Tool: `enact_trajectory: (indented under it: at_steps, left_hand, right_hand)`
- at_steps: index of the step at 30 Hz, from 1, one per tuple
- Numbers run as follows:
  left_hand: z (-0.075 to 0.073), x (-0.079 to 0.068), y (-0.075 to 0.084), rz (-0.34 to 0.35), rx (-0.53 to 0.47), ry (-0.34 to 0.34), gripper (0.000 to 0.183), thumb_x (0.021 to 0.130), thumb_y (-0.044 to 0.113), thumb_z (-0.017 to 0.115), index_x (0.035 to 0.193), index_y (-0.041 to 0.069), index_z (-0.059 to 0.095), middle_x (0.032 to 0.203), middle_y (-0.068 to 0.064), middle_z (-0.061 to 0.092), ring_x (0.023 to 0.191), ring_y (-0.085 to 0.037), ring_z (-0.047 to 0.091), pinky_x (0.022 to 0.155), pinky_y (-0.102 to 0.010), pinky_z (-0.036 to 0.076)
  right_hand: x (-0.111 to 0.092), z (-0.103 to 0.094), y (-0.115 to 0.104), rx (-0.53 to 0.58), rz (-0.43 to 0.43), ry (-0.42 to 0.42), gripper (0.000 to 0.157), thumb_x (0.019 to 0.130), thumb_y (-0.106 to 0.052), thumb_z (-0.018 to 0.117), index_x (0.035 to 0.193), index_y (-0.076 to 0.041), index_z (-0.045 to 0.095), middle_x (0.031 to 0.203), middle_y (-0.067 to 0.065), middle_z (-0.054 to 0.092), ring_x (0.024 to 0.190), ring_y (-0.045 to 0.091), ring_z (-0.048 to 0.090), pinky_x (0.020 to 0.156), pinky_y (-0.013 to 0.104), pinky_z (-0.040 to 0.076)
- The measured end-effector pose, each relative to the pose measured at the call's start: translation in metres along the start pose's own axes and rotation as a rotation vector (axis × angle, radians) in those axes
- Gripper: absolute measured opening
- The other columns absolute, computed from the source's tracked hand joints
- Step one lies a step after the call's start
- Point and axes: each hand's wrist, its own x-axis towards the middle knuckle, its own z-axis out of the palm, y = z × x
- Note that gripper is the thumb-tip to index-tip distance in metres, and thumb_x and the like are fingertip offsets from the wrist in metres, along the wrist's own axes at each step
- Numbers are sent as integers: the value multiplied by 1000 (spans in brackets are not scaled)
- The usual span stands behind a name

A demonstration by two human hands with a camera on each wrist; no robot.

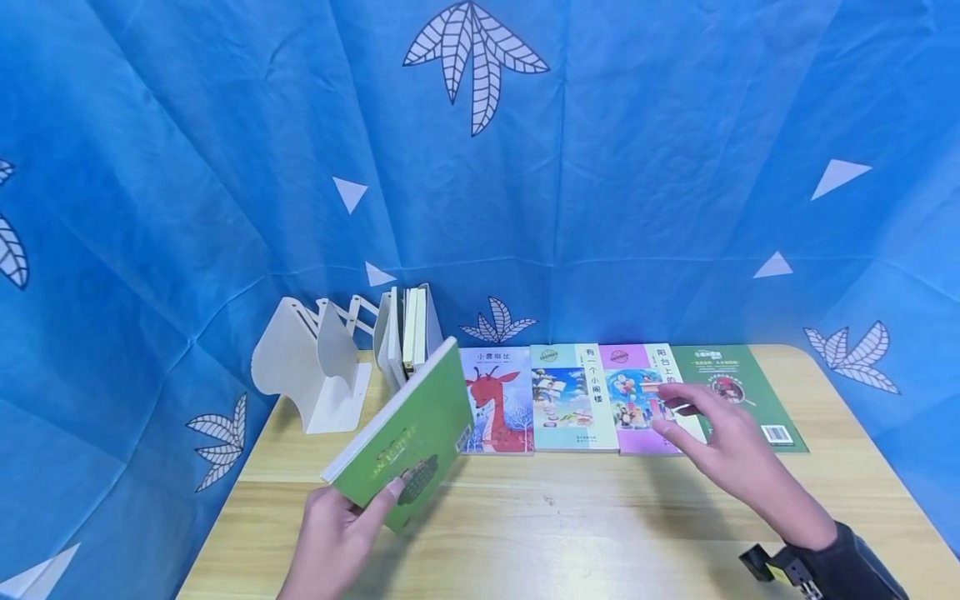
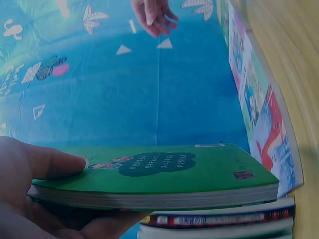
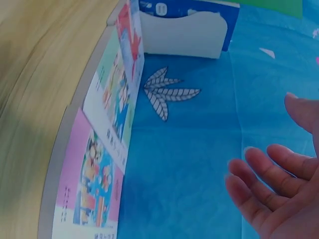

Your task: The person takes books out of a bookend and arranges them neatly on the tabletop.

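Note:
My left hand point(image 1: 333, 537) grips a green book point(image 1: 420, 446) by its lower edge, thumb on the green cover and fingers underneath. The book is tilted in front of the white bookend rack point(image 1: 337, 408), where several books point(image 1: 414, 325) stand upright. In the left wrist view the green book's page edge faces the camera, just above the spines of the standing books. My right hand point(image 1: 723, 450) hovers over the purple book point(image 1: 643, 400) with fingers spread a little and nothing in them.
A row of books lies flat along the table's back edge: one with a red deer point(image 1: 498, 404), a light one with a blue picture point(image 1: 573, 396), the purple one and a dark green one point(image 1: 738, 396). A blue patterned cloth point(image 1: 637, 167) hangs behind the wooden table point(image 1: 540, 517).

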Motion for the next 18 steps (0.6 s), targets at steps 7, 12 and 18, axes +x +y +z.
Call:
enact_trajectory:
  at_steps: [7, 12, 18]
  left_hand:
    - [12, 2, 5, -1, -101, -124, 41, 85, 3, 67, 122, 20, 61, 114, -3, 67, 100, -18, 63, 77, -33, 56]
    - [21, 3, 8, -16, -147, -224, 40, 87, 8, 67, 124, 20, 59, 117, -1, 66, 102, -18, 62, 81, -31, 55]
    - [32, 4, 11, -65, -197, -353, 35, 89, 13, 66, 123, 17, 59, 118, 0, 65, 105, -16, 60, 86, -30, 53]
  right_hand:
    - [-1, 2, -13, 37, -20, -58, 55, 81, -33, 75, 130, -23, 52, 116, -3, 63, 103, 14, 58, 84, 43, 51]
    - [-3, 6, -20, 97, 7, -107, 55, 80, -37, 75, 128, -27, 52, 121, -7, 60, 110, 10, 54, 88, 42, 52]
    - [-6, 12, -27, 167, -40, -155, 57, 80, -36, 75, 131, -25, 49, 122, -3, 61, 111, 10, 54, 87, 41, 53]
